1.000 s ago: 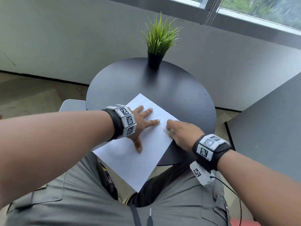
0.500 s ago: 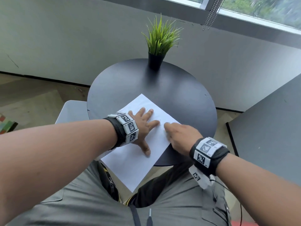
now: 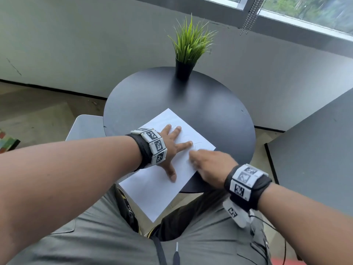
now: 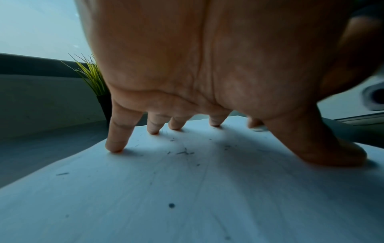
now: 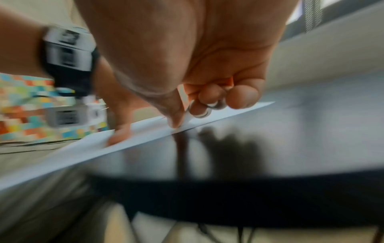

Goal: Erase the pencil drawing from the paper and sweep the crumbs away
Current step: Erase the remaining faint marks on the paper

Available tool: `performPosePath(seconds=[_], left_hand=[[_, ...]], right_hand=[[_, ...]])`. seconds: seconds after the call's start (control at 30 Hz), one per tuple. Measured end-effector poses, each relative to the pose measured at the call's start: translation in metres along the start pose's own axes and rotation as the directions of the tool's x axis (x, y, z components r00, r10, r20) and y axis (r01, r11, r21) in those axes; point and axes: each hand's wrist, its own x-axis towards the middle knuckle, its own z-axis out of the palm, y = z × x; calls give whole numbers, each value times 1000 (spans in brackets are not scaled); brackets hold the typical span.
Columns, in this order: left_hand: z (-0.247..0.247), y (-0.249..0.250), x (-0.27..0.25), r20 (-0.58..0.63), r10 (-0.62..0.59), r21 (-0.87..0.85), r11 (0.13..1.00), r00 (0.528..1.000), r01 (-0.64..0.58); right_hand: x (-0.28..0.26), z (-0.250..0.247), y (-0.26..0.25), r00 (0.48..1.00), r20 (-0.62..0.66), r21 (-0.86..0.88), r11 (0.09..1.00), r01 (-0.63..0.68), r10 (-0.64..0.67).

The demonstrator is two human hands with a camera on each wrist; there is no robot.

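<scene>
Since a second ago we are sliding our right hand point(image 3: 208, 164) leftward toward the splayed fingers; it is pinching a small white eraser point(image 5: 188, 117) and rubbing it on the paper point(image 3: 152, 196); our left hand point(image 3: 172, 148) is pressing flat, fingers spread, pinning the sheet on the round black table point(image 3: 219, 111); faint pencil lines point(image 3: 197, 143) are still showing beyond the fingertips, and dark crumbs point(image 4: 185, 152) are lying scattered; we judge erasing is partway, sweeping not yet begun.

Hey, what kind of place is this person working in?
Probably an office lounge or a café corner, not a workshop: a small round black table with a potted plant on it, set below a window with a blind chain, by another table.
</scene>
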Motion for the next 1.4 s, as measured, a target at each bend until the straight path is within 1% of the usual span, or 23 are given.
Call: performPosePath(seconds=[0.03,0.07,0.1,0.2,0.23,0.27,0.33,0.37,0.4,0.5,0.53,0.57,0.67,0.8,0.9,1.0,1.07,1.13,1.2,1.23,1.3,1.37,1.4], left_hand=[[-2,1,-1,11,0,-3,1000,1000,0],[-3,2,-3,21,-1,-2,1000,1000,1],[-5,3,-4,26,-5,3,1000,1000,5],[-7,5,-6,27,-8,22,1000,1000,7],[-7,5,-6,28,-6,25,1000,1000,6],[-8,5,-6,32,-5,24,1000,999,4],[-9,5,-7,36,-8,14,1000,999,7],[-9,5,-7,41,-9,14,1000,999,8],[-10,6,-8,43,-10,19,1000,999,9],[-9,8,-9,37,-10,36,999,999,9],[-10,7,-9,37,-11,38,999,999,10],[-10,7,-9,41,-10,36,999,999,9],[-10,6,-7,46,-11,14,1000,999,10],[-7,4,-6,33,-13,-13,1000,999,14],[-2,3,-5,-12,-15,-48,999,1000,15],[9,5,-2,-57,-31,-45,999,998,28],[14,5,1,-65,-37,-48,998,997,34],[14,5,2,-51,-36,-60,998,998,33],[12,5,2,-39,-36,-62,998,999,34],[12,5,2,-36,-38,-61,997,999,36],[12,5,2,-36,-40,-66,997,999,38],[12,4,2,-33,-43,-73,997,999,40],[11,4,3,-34,-48,-78,996,998,45]], right_hand=[[3,-4,11,997,-44,15,997,-70,70],[4,-2,16,993,-72,21,996,-89,90],[1,0,12,995,-80,17,998,-62,63],[-15,16,-18,986,10,5,986,165,-165],[-17,14,-17,987,34,12,988,156,-156],[-13,10,-9,995,32,4,996,93,-93],[-3,2,17,995,-64,16,997,-72,73],[-2,2,23,990,-98,20,995,-98,100],[-3,4,20,992,-104,15,997,-69,70],[-17,18,-13,983,23,-6,983,183,-183],[-19,17,-15,980,51,-17,981,194,-193],[-16,12,-9,989,40,-24,989,147,-146],[-2,0,21,991,-32,38,991,-129,130],[0,-3,19,977,-16,97,973,-210,213],[-3,-2,5,977,-13,121,970,-209,212],[-16,11,-29,999,24,60,998,-35,34],[-21,13,-38,999,45,37,999,4,-6],[-10,6,-18,991,14,28,991,-132,131],[1,-6,6,950,7,83,946,-312,313],[4,-8,11,941,0,91,937,-338,339],[1,-5,-3,961,-20,49,961,-274,275],[-6,8,-26,989,8,21,989,-145,145],[-8,11,-30,991,21,36,991,-129,129]])
